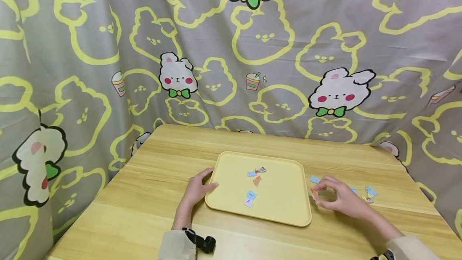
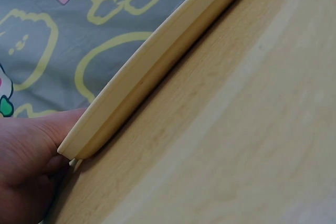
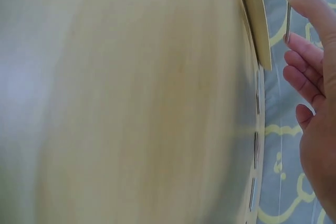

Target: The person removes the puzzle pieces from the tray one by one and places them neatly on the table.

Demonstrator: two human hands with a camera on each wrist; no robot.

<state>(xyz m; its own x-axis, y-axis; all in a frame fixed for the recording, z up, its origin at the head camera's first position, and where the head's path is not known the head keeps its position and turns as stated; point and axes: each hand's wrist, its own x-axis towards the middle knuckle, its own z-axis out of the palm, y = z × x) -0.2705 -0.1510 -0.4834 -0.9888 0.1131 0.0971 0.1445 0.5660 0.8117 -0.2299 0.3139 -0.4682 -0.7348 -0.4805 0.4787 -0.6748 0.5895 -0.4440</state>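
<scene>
My left grip point(image 1: 197, 188) clamps the tray point(image 1: 283, 196), probably for steadiness; opposite, my right grip point(image 1: 338, 198) pinches a thin piece point(image 1: 314, 194).

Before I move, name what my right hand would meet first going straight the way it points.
Probably the yellow tray's right rim, just beyond the small piece your right hand pinches. Height is hard to judge, so it might pass over the rim.
</scene>
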